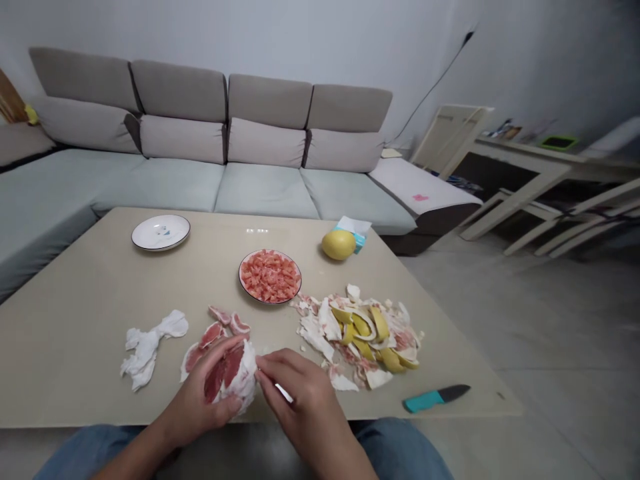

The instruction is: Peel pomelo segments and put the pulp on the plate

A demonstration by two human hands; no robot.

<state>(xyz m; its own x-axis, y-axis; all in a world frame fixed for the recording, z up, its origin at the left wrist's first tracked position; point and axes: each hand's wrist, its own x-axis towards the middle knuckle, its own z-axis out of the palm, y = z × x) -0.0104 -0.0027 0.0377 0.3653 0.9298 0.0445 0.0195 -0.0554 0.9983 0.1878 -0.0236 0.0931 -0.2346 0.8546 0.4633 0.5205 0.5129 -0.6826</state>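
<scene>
A partly peeled red pomelo, white pith still over its right side, rests in my left hand, whose fingers wrap round it. My right hand pinches at the pith on the fruit's right edge with thumb and forefinger. Loose pomelo segments lie on the table just beyond my left hand. Farther back stands a dark-rimmed plate heaped with red pomelo pulp. To the right is a pile of yellow peel and white pith.
A knife with a turquoise handle lies near the table's front right edge. A crumpled white tissue is at left. Farther back are a white plate, a whole yellow pomelo and a tissue pack. Behind runs a sofa.
</scene>
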